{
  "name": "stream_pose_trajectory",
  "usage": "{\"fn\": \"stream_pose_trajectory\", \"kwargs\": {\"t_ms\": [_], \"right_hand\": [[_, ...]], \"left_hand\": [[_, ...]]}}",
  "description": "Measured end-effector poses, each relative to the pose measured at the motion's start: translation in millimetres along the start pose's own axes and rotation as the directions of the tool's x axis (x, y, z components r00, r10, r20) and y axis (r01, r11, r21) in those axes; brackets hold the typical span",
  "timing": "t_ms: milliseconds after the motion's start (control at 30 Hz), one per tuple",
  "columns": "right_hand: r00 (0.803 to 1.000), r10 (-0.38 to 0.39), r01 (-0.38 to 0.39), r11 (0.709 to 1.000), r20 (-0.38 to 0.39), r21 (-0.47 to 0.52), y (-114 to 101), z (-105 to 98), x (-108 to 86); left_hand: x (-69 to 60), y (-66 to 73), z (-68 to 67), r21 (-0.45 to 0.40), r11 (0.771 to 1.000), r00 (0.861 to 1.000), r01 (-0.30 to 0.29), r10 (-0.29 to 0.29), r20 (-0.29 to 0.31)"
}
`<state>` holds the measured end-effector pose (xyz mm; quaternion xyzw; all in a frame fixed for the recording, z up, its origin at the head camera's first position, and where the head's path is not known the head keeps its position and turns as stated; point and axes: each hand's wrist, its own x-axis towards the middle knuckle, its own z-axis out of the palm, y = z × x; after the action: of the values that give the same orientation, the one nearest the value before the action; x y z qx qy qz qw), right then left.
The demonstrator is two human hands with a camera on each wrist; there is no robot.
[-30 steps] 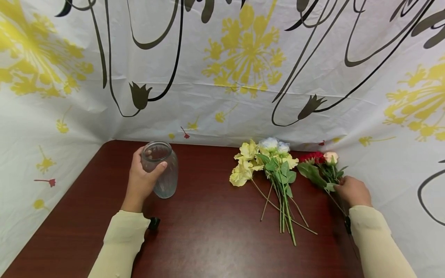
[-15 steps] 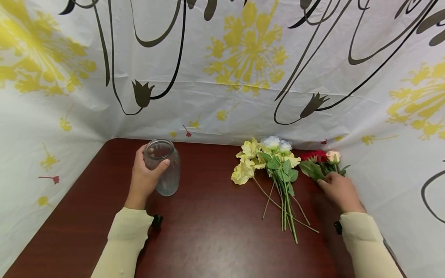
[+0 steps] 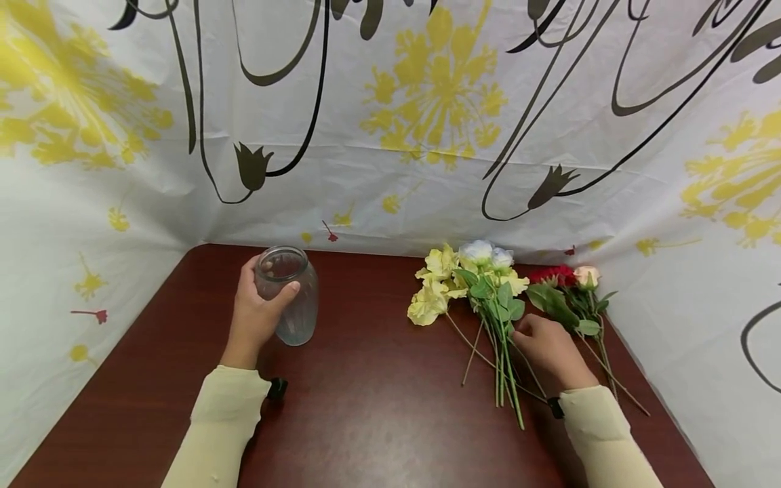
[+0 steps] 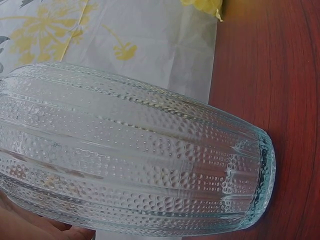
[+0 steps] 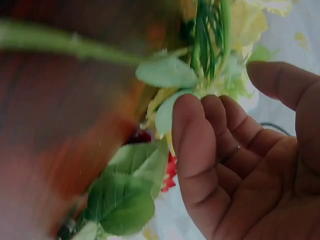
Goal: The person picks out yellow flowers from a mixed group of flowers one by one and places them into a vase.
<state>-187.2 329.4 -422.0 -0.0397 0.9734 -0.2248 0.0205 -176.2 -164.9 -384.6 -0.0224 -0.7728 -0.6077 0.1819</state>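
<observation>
Left hand (image 3: 257, 313): I am gripping glass vase (image 3: 300, 313) toward surface's (image 3: 378, 379) far-left corner; right hand (image 3: 551, 347): loosely extended, hovering beside flower stems (image 3: 505, 366).

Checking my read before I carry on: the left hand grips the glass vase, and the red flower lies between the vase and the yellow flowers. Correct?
Not quite: the head view shows the red flower to the right of the yellow flowers, not between them and the glass vase. The left hand does grip the vase.
</observation>
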Motion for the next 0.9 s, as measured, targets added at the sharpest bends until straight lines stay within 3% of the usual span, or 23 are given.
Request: {"fn": "stream_pose_trajectory", "kwargs": {"t_ms": [200, 367, 500, 733, 900], "right_hand": [[0.999, -0.025, 0.025, 1.0, 0.027, 0.011, -5.1, 11.1, 1.2], [0.999, -0.025, 0.025, 1.0, 0.045, -0.014, -5.2, 16.4, 4.4], [0.998, -0.001, 0.003, 0.999, 0.061, -0.035, -4.4, 20.3, 5.8], [0.997, 0.032, -0.031, 0.999, 0.074, -0.014, -7.7, 21.6, 4.1], [0.998, 0.027, -0.026, 1.0, 0.062, -0.007, -8.0, 21.1, 2.9]], "left_hand": [[10.4, -29.7, 0.7, 0.006, 1.0, 1.0, 0.0, 0.0, -0.008], [12.1, -36.4, 0.2, 0.011, 1.0, 1.0, -0.006, 0.006, -0.018], [10.1, -30.2, 0.4, 0.004, 1.0, 1.0, -0.006, 0.006, -0.013], [-2.0, 2.1, 0.5, -0.007, 1.0, 1.0, -0.008, 0.008, -0.002], [-2.4, 3.4, 0.2, -0.018, 1.0, 1.0, -0.025, 0.025, -0.001]]}}
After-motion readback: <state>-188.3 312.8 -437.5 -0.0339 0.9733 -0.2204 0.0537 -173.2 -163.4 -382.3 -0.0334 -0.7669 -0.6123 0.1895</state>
